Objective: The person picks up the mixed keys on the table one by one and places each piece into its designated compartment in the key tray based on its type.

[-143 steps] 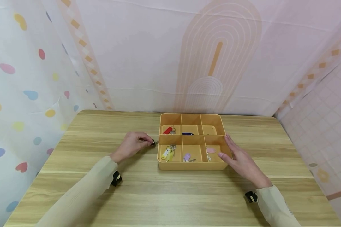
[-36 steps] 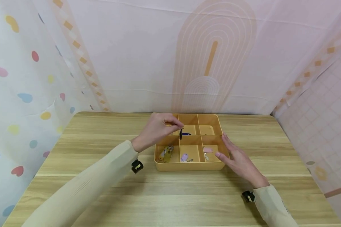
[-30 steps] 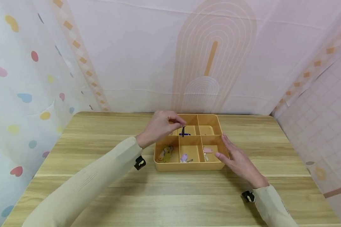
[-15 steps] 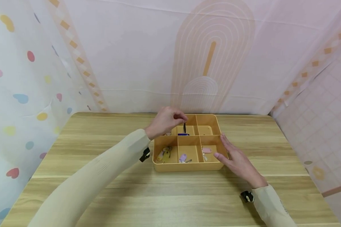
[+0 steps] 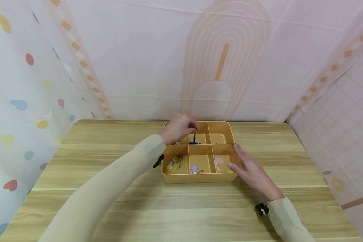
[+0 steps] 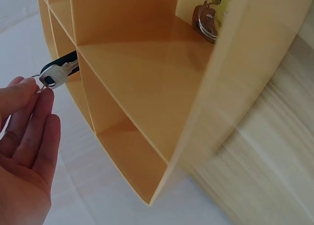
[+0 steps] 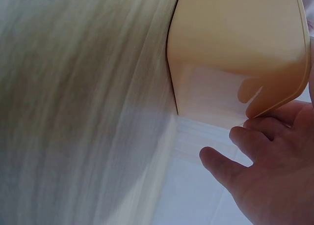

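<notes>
My left hand [image 5: 179, 127] is over the back row of an orange-yellow divided box [image 5: 199, 178]. Its thumb and fingertips pinch the ring of a black key tag [image 6: 48, 68], which hangs with a silver key [image 6: 58, 76] above the back middle compartment. Under it lies a blue key tag [image 5: 195, 143], partly hidden by the divider. My right hand [image 5: 254, 171] rests at the box's right wall, fingers along the outer side and thumb over the rim; in the right wrist view the fingertips are at the wall's edge.
Yellow key tags [image 5: 175, 164] lie front left, a purple key tag [image 5: 194, 168] front middle, a pink key tag [image 5: 219, 160] front right. A red tag shows partly behind the left arm. The wooden table [image 5: 181, 215] ends at a patterned curtain [image 5: 145, 67].
The left hand has picked up the black key tag from the table left of the box and carried it right, over the back middle compartment. The right hand has stayed at the box.
</notes>
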The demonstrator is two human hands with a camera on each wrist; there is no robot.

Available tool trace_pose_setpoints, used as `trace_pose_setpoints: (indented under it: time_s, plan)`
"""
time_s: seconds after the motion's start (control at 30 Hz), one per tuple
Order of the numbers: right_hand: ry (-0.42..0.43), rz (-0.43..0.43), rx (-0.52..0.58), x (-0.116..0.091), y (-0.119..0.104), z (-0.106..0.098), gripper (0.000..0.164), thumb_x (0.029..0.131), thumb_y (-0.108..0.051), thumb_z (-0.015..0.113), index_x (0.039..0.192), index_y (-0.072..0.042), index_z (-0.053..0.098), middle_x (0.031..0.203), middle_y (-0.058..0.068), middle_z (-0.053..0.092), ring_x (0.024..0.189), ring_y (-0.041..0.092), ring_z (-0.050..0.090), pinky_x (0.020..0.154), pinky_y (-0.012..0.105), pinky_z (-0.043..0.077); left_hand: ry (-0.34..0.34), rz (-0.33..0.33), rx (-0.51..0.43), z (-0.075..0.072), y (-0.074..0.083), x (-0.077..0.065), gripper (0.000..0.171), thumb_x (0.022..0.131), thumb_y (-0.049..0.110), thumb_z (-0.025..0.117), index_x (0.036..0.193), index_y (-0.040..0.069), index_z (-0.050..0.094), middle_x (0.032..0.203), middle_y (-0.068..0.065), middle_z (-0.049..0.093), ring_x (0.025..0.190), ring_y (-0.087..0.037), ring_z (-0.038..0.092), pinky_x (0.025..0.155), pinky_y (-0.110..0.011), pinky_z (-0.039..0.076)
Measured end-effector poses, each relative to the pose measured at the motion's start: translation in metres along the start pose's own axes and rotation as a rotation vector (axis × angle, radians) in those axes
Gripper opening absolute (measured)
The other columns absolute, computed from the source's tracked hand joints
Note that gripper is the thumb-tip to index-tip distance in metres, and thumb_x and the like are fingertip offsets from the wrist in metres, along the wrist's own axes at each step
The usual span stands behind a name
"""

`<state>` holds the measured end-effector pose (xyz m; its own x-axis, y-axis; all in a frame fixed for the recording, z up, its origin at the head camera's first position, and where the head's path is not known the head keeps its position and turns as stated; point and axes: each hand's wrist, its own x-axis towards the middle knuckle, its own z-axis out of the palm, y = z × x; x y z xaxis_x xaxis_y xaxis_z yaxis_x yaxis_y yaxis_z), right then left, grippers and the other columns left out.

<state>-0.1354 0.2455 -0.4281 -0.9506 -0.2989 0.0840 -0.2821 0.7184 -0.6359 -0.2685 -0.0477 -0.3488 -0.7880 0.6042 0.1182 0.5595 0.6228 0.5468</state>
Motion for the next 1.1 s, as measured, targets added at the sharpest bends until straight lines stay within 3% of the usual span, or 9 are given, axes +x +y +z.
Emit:
trace_pose_setpoints:
  time_s: [0.27,0.5,0.87,1.1]
  plan:
    - [0.002,-0.009,-0.004,0.001,-0.001,0.001,0.082,0.106,-0.042,0.058,0.164,-0.001,0.018,0.17,0.018,0.016,0.15,0.042,0.03,0.121,0.059,0.025,-0.044,0.025,0.138,0.003,-0.002,0.002,0.014,0.097,0.0,0.069,0.096,0.007,0.081,0.1,-0.003,0.078,0.092,-0.017,0.07,0.085,-0.033,0.058]
    - [0.003,-0.011,-0.01,0.002,0.0,0.002,0.082,0.106,-0.043,0.059,0.165,-0.003,0.018,0.17,0.018,0.017,0.146,0.043,0.037,0.119,0.059,0.028,-0.071,0.046,0.188,0.007,-0.008,0.004,0.017,0.096,-0.001,0.068,0.1,0.006,0.082,0.103,-0.003,0.079,0.096,-0.019,0.072,0.087,-0.034,0.059]
    - [-0.004,-0.013,-0.003,0.005,0.0,0.003,0.082,0.106,-0.043,0.058,0.165,-0.002,0.018,0.171,0.016,0.016,0.147,0.042,0.035,0.12,0.059,0.028,-0.123,0.026,0.153,0.005,-0.017,0.005,0.02,0.096,-0.001,0.07,0.115,-0.001,0.077,0.113,-0.012,0.076,0.106,-0.026,0.072,0.094,-0.035,0.057]
    - [-0.018,-0.006,0.001,0.007,0.002,0.001,0.082,0.107,-0.045,0.056,0.165,-0.004,0.016,0.171,0.017,0.014,0.149,0.043,0.032,0.12,0.059,0.026,-0.207,0.005,0.101,0.009,-0.02,0.001,0.052,0.099,0.025,0.074,0.143,0.001,0.061,0.143,-0.012,0.063,0.132,-0.029,0.059,0.114,-0.041,0.043]
